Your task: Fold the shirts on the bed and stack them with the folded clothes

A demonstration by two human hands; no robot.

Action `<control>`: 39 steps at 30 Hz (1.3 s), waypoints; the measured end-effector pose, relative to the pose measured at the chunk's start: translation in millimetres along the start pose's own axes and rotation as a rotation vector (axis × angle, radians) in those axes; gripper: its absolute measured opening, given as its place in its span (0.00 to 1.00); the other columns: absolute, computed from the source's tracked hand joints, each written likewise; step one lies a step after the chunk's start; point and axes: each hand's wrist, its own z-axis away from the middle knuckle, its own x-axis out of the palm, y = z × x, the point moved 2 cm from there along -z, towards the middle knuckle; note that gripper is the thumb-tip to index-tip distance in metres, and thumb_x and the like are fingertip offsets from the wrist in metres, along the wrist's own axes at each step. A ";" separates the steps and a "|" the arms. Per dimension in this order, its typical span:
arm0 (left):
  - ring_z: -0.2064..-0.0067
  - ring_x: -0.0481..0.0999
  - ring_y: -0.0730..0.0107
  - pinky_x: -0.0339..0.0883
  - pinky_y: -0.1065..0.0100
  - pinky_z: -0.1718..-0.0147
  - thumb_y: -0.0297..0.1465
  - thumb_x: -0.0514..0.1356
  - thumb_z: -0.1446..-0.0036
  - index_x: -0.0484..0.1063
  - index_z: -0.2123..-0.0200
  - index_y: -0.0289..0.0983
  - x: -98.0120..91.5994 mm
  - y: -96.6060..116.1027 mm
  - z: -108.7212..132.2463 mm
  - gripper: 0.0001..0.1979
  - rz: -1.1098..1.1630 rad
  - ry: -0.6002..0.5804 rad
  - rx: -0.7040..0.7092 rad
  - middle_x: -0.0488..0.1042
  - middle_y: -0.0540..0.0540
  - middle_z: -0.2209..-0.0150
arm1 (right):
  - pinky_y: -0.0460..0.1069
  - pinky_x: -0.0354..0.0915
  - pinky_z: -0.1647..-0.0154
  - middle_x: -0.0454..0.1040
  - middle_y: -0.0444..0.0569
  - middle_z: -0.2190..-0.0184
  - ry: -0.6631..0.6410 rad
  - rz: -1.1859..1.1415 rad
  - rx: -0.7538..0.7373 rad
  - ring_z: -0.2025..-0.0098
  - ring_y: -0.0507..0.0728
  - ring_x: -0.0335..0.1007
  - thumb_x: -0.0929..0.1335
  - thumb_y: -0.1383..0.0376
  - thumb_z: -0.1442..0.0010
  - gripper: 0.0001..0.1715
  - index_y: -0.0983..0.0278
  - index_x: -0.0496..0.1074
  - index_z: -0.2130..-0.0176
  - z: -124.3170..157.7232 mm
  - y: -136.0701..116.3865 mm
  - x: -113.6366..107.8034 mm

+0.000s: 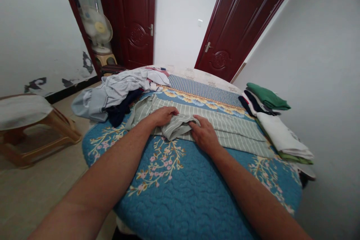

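Note:
A pale green garment with white stripes [236, 127] lies stretched lengthwise across the table; its exact kind is unclear. My left hand [164, 116] is closed on its fabric near the left end, fingers curled. Just to the right, my right hand [204, 133] pinches the edge of a loose, folded-over part of the same garment. Between and below my hands, that part bunches up and gapes open at its edge. Some of my fingertips are hidden by the cloth.
A loose heap of clothes [123, 88] lies at the table's left. Folded clothes [284, 135] are stacked at the right, a green one [267, 95] behind. A blue floral quilted cover [202, 195] drapes the table. A stool [28, 116] stands left; a fan [97, 26] stands farther back.

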 end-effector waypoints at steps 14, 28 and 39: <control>0.46 0.80 0.62 0.69 0.62 0.42 0.25 0.54 0.36 0.80 0.49 0.41 -1.4 -4.1 1.0 0.18 0.059 -0.006 -0.013 0.84 0.44 0.47 | 0.62 0.71 0.38 0.78 0.58 0.44 -0.083 -0.217 -0.055 0.42 0.64 0.74 0.68 0.71 0.35 0.11 0.63 0.79 0.55 9.6 12.6 -2.6; 0.49 0.81 0.65 0.70 0.66 0.45 0.24 0.53 0.38 0.81 0.52 0.37 -5.6 1.2 4.2 0.19 0.141 0.007 0.002 0.84 0.44 0.50 | 0.73 0.42 0.22 0.59 0.58 0.25 -0.011 0.003 -0.064 0.21 0.73 0.45 0.74 0.45 0.35 0.25 0.60 0.78 0.49 -16.5 -88.9 -3.6; 0.52 0.81 0.64 0.73 0.64 0.47 0.22 0.53 0.45 0.82 0.57 0.36 -1.7 -7.5 0.6 0.20 0.179 0.004 -0.017 0.85 0.44 0.55 | 0.68 0.55 0.25 0.75 0.53 0.38 0.116 -0.318 -0.151 0.30 0.65 0.64 0.69 0.65 0.32 0.07 0.57 0.80 0.60 -15.2 -82.2 7.5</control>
